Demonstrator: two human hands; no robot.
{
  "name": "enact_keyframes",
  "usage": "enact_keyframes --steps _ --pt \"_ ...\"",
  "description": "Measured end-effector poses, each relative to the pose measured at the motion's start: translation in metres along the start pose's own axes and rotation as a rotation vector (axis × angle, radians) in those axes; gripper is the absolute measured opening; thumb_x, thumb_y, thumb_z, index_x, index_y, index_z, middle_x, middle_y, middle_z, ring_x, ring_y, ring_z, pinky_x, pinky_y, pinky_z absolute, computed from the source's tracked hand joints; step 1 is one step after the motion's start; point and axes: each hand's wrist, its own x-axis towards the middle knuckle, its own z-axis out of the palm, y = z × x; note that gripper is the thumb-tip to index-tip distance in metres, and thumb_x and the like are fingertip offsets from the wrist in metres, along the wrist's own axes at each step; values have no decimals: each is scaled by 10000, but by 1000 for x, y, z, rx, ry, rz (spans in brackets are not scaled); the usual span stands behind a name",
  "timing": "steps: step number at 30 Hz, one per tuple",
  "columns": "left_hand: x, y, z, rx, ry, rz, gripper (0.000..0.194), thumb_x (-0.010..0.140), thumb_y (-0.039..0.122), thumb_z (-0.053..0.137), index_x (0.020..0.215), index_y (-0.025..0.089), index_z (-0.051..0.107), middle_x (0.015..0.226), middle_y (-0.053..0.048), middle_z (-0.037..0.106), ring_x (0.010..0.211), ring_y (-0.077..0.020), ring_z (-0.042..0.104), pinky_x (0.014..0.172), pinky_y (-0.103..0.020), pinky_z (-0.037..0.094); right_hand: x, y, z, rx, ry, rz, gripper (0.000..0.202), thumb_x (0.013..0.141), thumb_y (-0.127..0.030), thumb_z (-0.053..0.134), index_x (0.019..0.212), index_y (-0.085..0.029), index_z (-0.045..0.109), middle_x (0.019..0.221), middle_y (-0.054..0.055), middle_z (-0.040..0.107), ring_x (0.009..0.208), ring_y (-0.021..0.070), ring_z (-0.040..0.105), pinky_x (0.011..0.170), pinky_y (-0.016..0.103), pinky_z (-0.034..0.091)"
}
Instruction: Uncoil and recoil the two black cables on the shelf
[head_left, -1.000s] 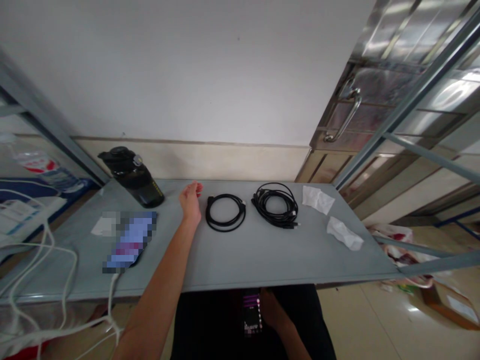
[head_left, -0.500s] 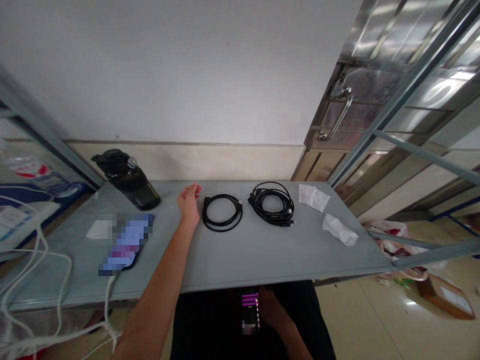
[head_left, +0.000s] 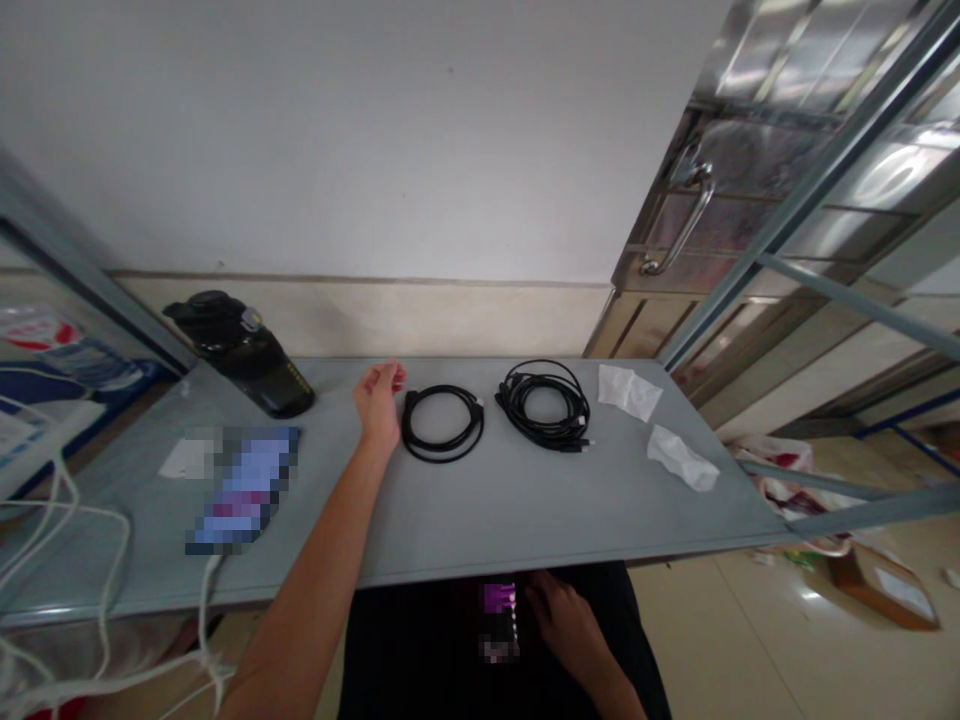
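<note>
My left hand (head_left: pixel 379 402) rests on its side on the grey table (head_left: pixel 480 520), fingers curled, just left of a coiled black cable (head_left: pixel 442 455). Whether anything is inside its fingers is hidden. A thicker bundle of black cable (head_left: pixel 517 425) lies further right, with two crumpled white tissues (head_left: pixel 628 392) beyond it. Below the table edge, my right hand (head_left: pixel 562 612) lies on my dark-clothed lap, beside a phone-like thing with a lit purple patch (head_left: pixel 498 598); its fingers are in shadow.
A dark bottle (head_left: pixel 251 355) stands at the back left. Before it lie a white item (head_left: pixel 186 458) and a blurred-out phone (head_left: pixel 247 490) with a white cable (head_left: pixel 206 600). Metal frame bars (head_left: pixel 795 215) rise at both sides. A cardboard box (head_left: pixel 885 588) sits on the floor.
My right hand has moved slightly up and right on my lap and shows more fully. My left hand stays in nearly the same place. The view has shifted a little.
</note>
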Motion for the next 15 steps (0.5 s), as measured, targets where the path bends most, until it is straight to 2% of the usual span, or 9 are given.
enact_keyframes --steps 6,11,13,15 --pt "-7 5 5 -7 -51 8 318 750 517 884 759 229 747 796 -26 732 739 -162 652 711 -281 483 9 -2 24 -254 -135 -10 331 1134 -256 548 1391 -221 754 1300 137 843 1247 301 810 1032 354 581" --pt "-9 8 5 -6 -75 8 321 782 512 889 760 228 743 797 -29 730 739 -162 649 718 -286 488 20 -2 43 -286 -195 -22 295 960 -248 792 1254 -245 822 1244 121 862 1228 333 817 1032 385 605" --pt "-10 9 5 -1 -84 12 327 794 515 889 751 227 742 797 -31 729 736 -160 645 716 -286 489 24 -3 47 -290 -196 -16 292 934 -215 801 1222 -243 833 1251 126 861 1242 337 813 1033 390 607" --pt "-11 11 5 3 -93 16 342 803 528 889 741 228 736 797 -31 727 729 -160 639 707 -287 492 28 -3 50 -293 -182 4 284 967 -184 748 1235 -223 832 1281 149 852 1249 335 812 1022 386 610"
